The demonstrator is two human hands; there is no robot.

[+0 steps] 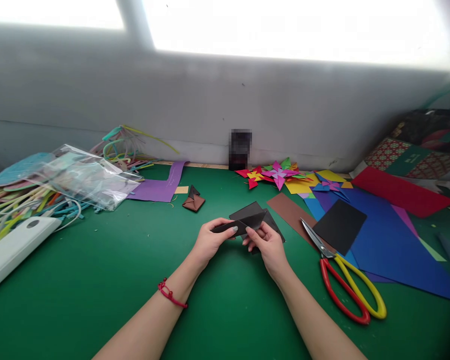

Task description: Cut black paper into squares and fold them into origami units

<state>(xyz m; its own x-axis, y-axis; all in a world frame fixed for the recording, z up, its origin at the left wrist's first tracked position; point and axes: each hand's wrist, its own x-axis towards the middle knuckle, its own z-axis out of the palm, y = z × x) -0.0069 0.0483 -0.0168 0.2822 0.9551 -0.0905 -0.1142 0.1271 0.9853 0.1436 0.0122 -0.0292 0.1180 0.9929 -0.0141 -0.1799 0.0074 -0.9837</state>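
Observation:
A partly folded sheet of black paper (pixel 253 220) is held above the green table, between my two hands. My left hand (pixel 214 239) pinches its left end, thumb on top. With thumb and fingers, my right hand (pixel 265 244) grips the folded flap near the middle; some fingertips are hidden behind the paper. Beyond the hands and to the left sits a small folded piece of brown and black paper (pixel 194 199). To the right lie scissors (pixel 328 254) with one red and one yellow handle, their blades across a brown paper strip (pixel 287 210) and beside a black paper rectangle (pixel 341 226).
Blue paper sheets (pixel 390 245) and a red sheet (pixel 401 192) spread at the right. Folded paper stars (pixel 277 174) lie along the wall. On the left are purple paper (pixel 153 187), a clear plastic bag (pixel 97 180), colourful strips (pixel 18 207) and a white device (pixel 20 250).

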